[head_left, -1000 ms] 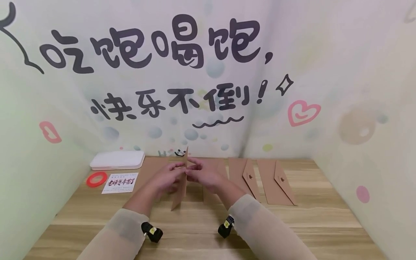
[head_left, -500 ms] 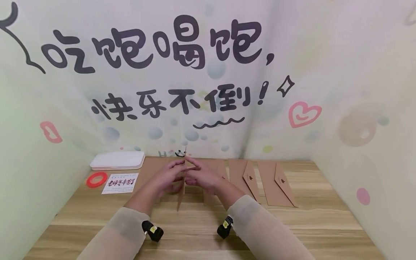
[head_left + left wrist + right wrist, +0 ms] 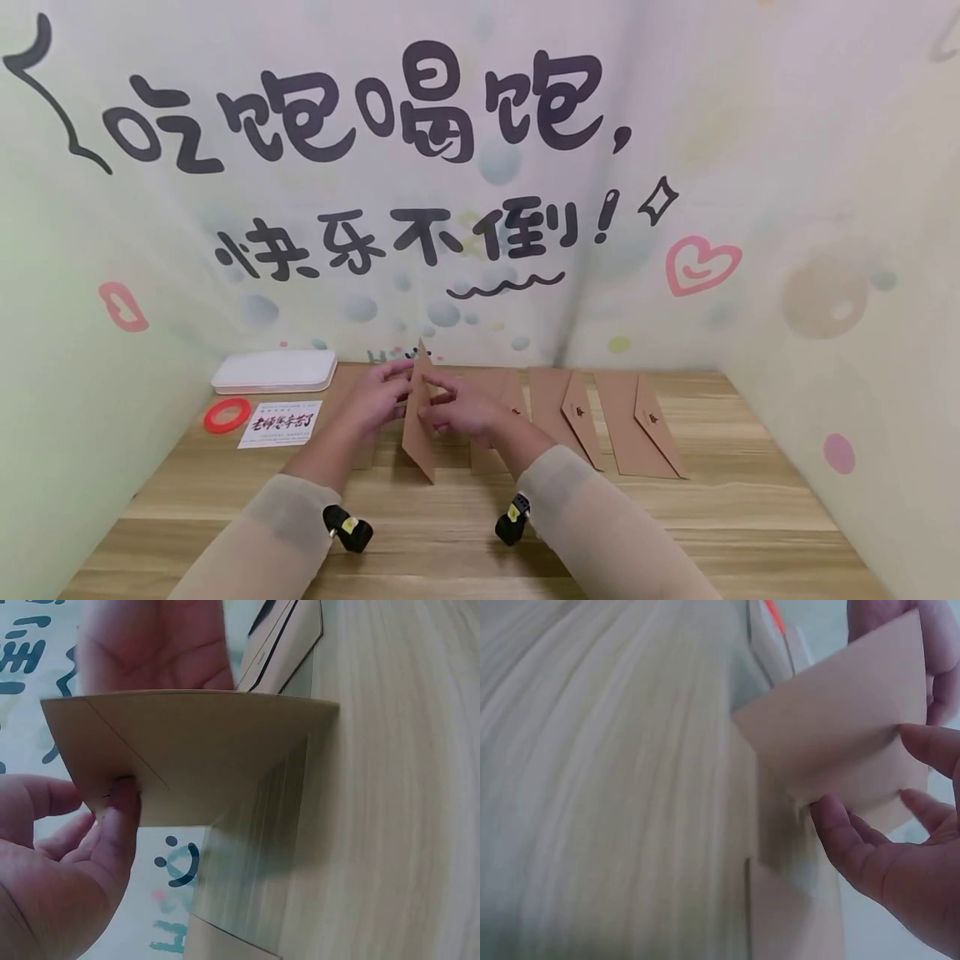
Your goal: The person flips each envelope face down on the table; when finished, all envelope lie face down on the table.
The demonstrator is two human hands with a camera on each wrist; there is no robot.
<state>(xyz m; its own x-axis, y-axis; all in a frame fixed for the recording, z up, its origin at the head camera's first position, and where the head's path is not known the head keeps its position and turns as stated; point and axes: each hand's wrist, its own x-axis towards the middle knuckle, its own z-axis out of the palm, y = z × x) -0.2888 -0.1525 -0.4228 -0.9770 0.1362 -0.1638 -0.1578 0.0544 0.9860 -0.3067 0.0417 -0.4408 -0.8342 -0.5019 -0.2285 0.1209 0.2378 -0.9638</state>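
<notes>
One envelope (image 3: 417, 437) is held upright between left hand (image 3: 377, 397) and bent-fingered right hand (image 3: 471, 410).

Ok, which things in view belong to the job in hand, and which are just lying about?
Belongs, it seems:
brown envelope, pinched by the left hand and touched by the right hand
flat envelopes to the right, probably, being alike in colour

Just lying about, apparently:
white case
red ring
printed card, though it might be wanted

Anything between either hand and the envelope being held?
Nothing visible: the left hand pinches the held envelope near its edge, and the right hand touches the face turned toward it.
</notes>
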